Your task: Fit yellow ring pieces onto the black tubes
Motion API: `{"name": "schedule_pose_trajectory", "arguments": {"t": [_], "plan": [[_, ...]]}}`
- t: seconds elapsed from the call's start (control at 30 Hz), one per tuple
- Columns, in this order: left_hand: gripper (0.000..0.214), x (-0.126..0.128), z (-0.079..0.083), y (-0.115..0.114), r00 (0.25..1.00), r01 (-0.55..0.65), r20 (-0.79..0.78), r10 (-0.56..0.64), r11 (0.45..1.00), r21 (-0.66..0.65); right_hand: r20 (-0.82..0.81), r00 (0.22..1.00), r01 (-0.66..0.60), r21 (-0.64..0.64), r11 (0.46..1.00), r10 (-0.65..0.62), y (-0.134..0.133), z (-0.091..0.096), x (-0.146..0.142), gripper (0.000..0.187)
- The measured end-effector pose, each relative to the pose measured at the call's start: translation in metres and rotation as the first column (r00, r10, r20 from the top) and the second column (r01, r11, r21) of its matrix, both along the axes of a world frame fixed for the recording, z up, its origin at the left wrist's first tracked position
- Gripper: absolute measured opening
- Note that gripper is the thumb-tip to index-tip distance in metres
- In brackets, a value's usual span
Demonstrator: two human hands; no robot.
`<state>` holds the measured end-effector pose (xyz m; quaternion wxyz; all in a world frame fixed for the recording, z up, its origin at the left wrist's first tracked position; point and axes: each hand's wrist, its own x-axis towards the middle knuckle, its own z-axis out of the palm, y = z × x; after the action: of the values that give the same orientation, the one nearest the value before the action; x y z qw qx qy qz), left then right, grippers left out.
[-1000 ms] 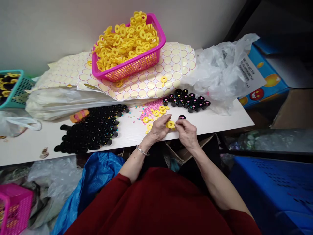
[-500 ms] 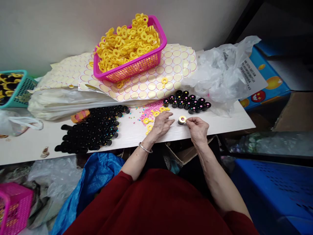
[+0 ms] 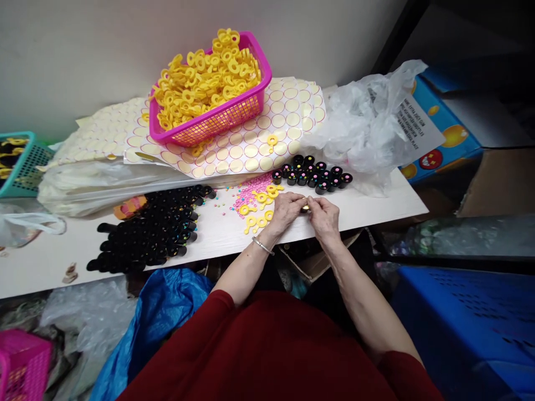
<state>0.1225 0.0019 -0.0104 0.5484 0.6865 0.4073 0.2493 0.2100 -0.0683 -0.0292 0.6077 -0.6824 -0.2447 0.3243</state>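
My left hand [image 3: 286,210] and my right hand [image 3: 323,216] meet at the table's front edge, fingers pinched together on a small black cap with a yellow ring [image 3: 305,208], mostly hidden between them. Just left of my left hand lie loose yellow rings [image 3: 256,214] and a heap of tiny pink beads [image 3: 249,192]. Behind the hands stands a cluster of upright black caps [image 3: 314,173] with coloured dots on top.
A pink basket [image 3: 217,120] heaped with yellow rings sits on sticker sheets [image 3: 276,133] at the back. A large pile of black caps [image 3: 156,225] lies at left, a teal basket [image 3: 19,164] far left. Crumpled clear plastic bag [image 3: 368,128] at right, blue crate [image 3: 468,317] below.
A second ago both hands held a yellow ring beside a cap; half a second ago the ringed cap stood on the table between them. Now both hands close on it.
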Motion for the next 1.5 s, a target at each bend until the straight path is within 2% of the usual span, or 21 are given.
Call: {"name": "schedule_pose_trajectory", "arguments": {"t": [0.13,0.23,0.37,0.47,0.57,0.63,0.7,0.77,0.9,1.03,1.17,1.33,1.4,1.5], "plan": [[0.021,0.004,-0.008,-0.004,0.986,-0.082,0.128,0.111,0.974,-0.213,-0.177,0.98,0.082,-0.039,0.996,-0.088,0.002,0.003,-0.007,0.029],[0.021,0.009,-0.012,-0.008,0.968,-0.148,0.148,0.2,0.941,-0.303,-0.266,0.958,0.097,-0.046,0.994,-0.106,0.006,0.003,-0.009,0.027],[0.014,0.016,-0.013,-0.008,0.951,-0.198,0.137,0.276,0.887,-0.416,-0.273,0.952,0.134,-0.031,0.991,-0.137,0.012,-0.001,-0.008,0.025],[0.011,0.018,-0.012,-0.006,0.947,-0.196,0.152,0.284,0.882,-0.429,-0.272,0.948,0.167,-0.021,0.986,-0.166,0.013,-0.001,-0.008,0.024],[0.016,0.011,-0.01,-0.005,0.962,-0.122,0.192,0.193,0.937,-0.327,-0.346,0.926,0.156,-0.009,0.988,-0.149,0.014,0.004,-0.006,0.022],[0.023,0.002,-0.008,-0.003,0.969,0.029,0.245,0.029,0.973,-0.231,-0.384,0.915,0.138,0.011,0.99,-0.123,0.013,0.007,-0.004,0.023],[0.032,-0.007,-0.006,0.0,0.948,0.211,0.276,-0.16,0.963,-0.165,-0.399,0.911,0.128,0.041,0.991,-0.101,0.011,0.01,-0.002,0.027],[0.041,-0.013,-0.003,0.002,0.932,0.299,0.246,-0.266,0.948,-0.109,-0.412,0.908,0.121,0.077,0.99,-0.079,0.005,0.011,-0.001,0.032],[0.039,-0.016,0.006,-0.001,0.956,0.252,0.152,-0.252,0.968,0.023,-0.462,0.887,0.098,0.229,0.968,0.02,-0.023,0.011,-0.001,0.038],[0.041,-0.014,0.011,-0.01,0.933,0.285,0.191,-0.306,0.95,0.13,-0.502,0.856,0.049,0.314,0.948,0.122,-0.053,0.012,0.0,0.039],[0.035,-0.019,0.01,-0.015,0.886,0.37,0.151,-0.438,0.866,0.336,-0.562,0.775,-0.111,0.328,0.938,0.289,-0.066,0.014,0.009,0.044],[0.031,-0.024,0.005,-0.023,0.795,0.493,0.043,-0.605,0.685,0.536,-0.566,0.704,-0.305,0.304,0.902,0.429,-0.066,0.013,0.024,0.053],[0.028,-0.024,0.001,-0.028,0.785,0.522,-0.039,-0.618,0.626,0.58,-0.563,0.7,-0.348,0.267,0.898,0.439,-0.064,0.013,0.025,0.053],[0.024,-0.022,-0.005,-0.035,0.79,0.545,-0.126,-0.6,0.595,0.59,-0.533,0.754,-0.321,0.211,0.923,0.384,-0.063,0.014,0.023,0.049]]}}
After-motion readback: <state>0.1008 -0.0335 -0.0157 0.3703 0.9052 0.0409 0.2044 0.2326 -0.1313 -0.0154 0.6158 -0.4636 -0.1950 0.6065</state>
